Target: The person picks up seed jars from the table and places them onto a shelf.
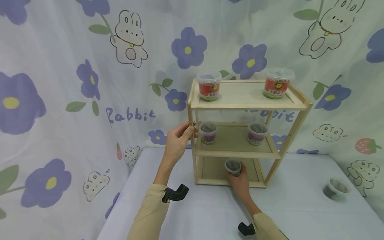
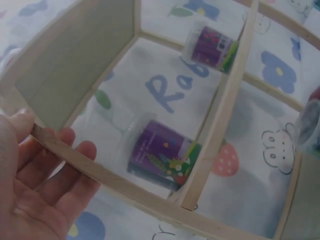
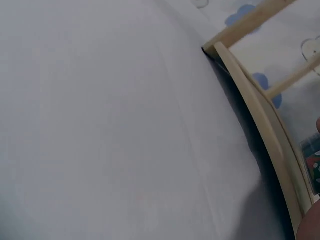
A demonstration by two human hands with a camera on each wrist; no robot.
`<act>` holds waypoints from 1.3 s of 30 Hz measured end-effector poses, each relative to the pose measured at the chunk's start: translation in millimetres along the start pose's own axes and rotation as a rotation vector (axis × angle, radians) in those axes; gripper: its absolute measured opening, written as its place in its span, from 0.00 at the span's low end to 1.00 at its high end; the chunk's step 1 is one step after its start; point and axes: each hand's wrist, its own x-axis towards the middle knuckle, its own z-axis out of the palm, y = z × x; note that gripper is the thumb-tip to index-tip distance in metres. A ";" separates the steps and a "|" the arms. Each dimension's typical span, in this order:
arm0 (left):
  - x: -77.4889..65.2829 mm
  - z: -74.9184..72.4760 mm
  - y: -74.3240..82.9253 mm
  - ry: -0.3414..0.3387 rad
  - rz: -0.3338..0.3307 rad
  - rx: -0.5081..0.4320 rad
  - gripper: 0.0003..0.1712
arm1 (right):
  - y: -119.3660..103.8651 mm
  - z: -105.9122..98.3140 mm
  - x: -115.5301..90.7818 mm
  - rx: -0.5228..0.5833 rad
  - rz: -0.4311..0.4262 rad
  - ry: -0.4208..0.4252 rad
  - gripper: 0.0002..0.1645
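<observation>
My left hand [image 1: 177, 141] grips the left front post of a three-tier wooden shelf [image 1: 237, 96]. In the left wrist view, the thumb and fingers are on either side of that post [image 2: 107, 172]. At the bottom tier, my right hand [image 1: 241, 183] holds a small clear plastic cup [image 1: 233, 167] with dark contents, fingers around its side. Only a fingertip and part of this cup [image 3: 313, 162] show at the right wrist view's edge. Two purple-labelled cups [image 1: 207, 136] [image 1: 257, 136] stand on the middle tier, and two red-labelled cups [image 1: 209, 89] [image 1: 277, 86] on the top.
Another clear cup [image 1: 335, 189] with dark contents stands on the white-covered table [image 1: 300, 213], to the right of the shelf. Behind hangs a cloth [image 1: 168, 20] printed with flowers and rabbits. A black wrist device [image 1: 177, 193] is strapped over each sleeve.
</observation>
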 end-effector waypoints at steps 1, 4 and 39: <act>0.4 -0.2 -0.3 0.000 0.005 0.000 0.17 | -1.4 7.3 1.0 -0.005 -0.009 0.010 0.48; 1.2 -0.2 -0.4 -0.005 0.023 -0.007 0.18 | -3.9 27.7 3.6 -0.002 -0.030 0.035 0.46; -1.8 -0.2 -1.4 0.000 0.020 -0.003 0.17 | -14.9 102.8 4.4 -0.154 0.105 0.076 0.47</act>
